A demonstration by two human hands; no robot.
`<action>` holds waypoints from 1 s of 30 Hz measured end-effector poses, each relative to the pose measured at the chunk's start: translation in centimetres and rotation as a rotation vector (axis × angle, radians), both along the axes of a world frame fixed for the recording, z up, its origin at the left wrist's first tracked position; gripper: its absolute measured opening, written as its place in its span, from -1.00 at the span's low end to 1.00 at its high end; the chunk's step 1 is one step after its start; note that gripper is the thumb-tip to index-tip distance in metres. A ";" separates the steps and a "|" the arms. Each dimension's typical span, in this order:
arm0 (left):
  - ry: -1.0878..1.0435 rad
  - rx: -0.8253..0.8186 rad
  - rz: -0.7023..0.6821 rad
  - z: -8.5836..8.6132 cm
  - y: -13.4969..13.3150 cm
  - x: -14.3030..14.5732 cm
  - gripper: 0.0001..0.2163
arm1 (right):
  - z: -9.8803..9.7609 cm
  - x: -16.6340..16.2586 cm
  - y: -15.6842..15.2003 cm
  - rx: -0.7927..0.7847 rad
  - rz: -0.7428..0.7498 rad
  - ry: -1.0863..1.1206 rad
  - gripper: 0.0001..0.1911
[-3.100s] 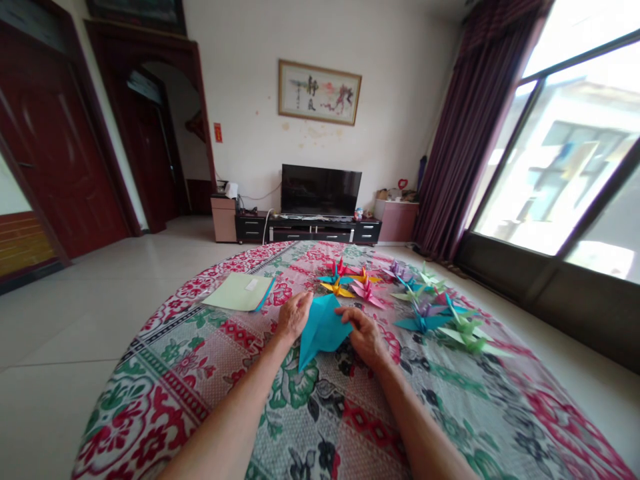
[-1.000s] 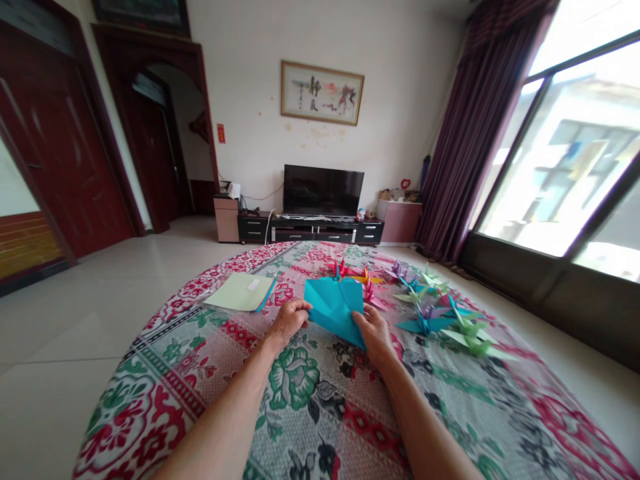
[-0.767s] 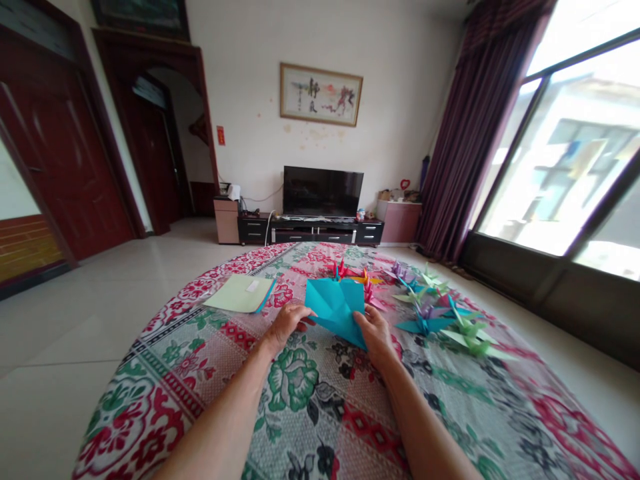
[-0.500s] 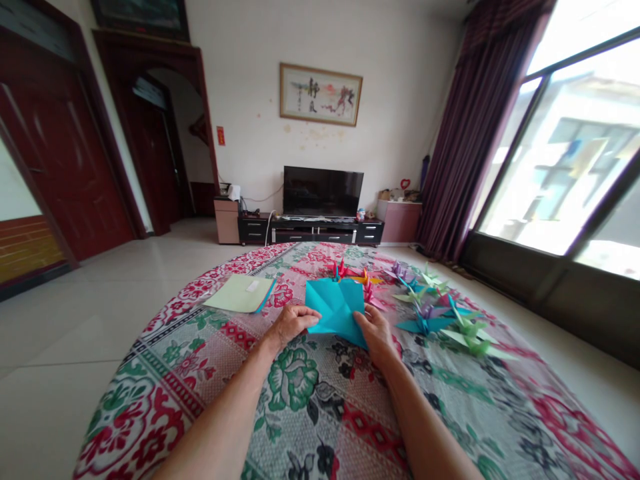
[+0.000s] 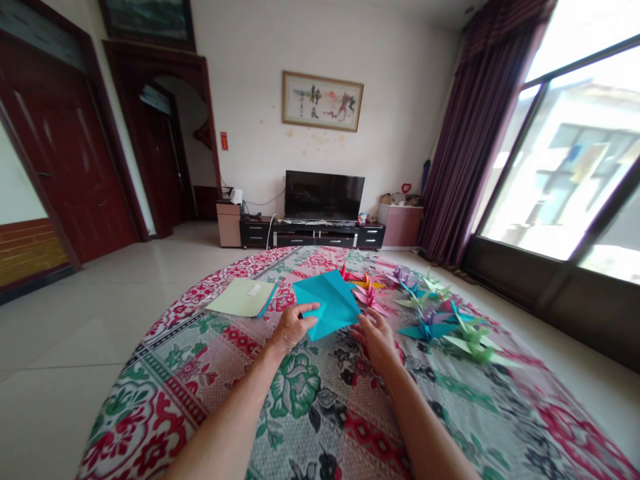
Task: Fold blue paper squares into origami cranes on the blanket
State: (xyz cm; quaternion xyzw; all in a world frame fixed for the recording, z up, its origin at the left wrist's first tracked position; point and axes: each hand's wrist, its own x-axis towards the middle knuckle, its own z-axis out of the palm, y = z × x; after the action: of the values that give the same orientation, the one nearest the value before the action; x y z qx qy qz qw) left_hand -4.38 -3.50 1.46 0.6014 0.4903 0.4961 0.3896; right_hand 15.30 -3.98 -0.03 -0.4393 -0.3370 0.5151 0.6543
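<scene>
- Living room, head view: a round table under a floral cloth, with a television against the far wall.
- Left hand pinches the left edge of a folded blue paper, which is held tilted just above the middle of the cloth.
- Right hand rests just beside the paper's lower right edge, fingers loosely open, gripping nothing.
- Coloured paper cranes lie to the right, and pale green sheets to the left.

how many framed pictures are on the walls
2: a wood-framed calligraphy picture above the black television, and a dark-framed painting over the arched doorway at top left, partly cut off by the image edge. Others may be off-camera.
</scene>
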 end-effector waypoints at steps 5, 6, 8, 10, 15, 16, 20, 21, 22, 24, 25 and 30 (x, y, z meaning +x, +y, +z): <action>0.072 0.076 0.010 -0.2 0.0 0.7 -0.56 | 0.5 -1.1 -0.6 -0.028 0.129 0.218 -0.56; 0.093 0.083 0.002 -0.2 0.0 0.8 -0.55 | 0.6 -1.3 -0.7 -0.019 0.175 0.225 -0.59; 0.142 0.094 -0.028 -0.3 -0.2 1.1 -0.53 | 0.6 -1.7 -0.9 -0.006 0.238 0.211 -0.63; 0.190 0.108 -0.076 -0.3 -0.4 1.2 -0.53 | 0.5 -2.0 -1.0 0.003 0.242 0.189 -0.64; 0.214 0.090 -0.168 -0.6 -0.4 0.9 -0.55 | -0.2 -1.7 -0.2 0.039 0.141 0.165 -0.62; 0.209 0.098 -0.126 -0.6 -0.3 0.8 -0.57 | -0.4 -1.5 0.1 0.041 0.110 0.135 -0.64; 0.315 0.407 0.224 -0.9 0.5 -0.2 -0.61 | -1.4 -0.4 1.1 0.103 0.004 -0.026 -0.70; 0.363 0.522 0.278 -0.9 0.6 -0.3 -0.57 | -1.6 0.0 1.3 0.110 -0.010 -0.078 -0.71; 0.409 0.620 0.301 -1.0 0.7 -0.4 -0.53 | -1.7 0.3 1.4 0.117 -0.027 -0.132 -0.71; 0.489 0.751 0.282 -1.1 0.8 -0.4 -0.43 | -1.7 0.8 1.4 0.116 -0.057 -0.212 -0.71; 0.524 0.785 0.251 -1.1 0.8 -0.3 -0.40 | -1.6 1.1 1.4 0.113 -0.062 -0.236 -0.71; 0.624 0.848 0.075 -0.9 0.4 0.2 -0.40 | -0.9 1.7 0.9 0.075 0.030 -0.276 -0.66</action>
State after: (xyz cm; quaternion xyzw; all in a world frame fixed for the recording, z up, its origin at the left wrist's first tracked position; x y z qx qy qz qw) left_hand -4.21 -3.14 0.60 0.8073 0.3606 0.4617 -0.0704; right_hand 16.95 -3.07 -0.97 -0.4761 -0.4492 0.4467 0.6099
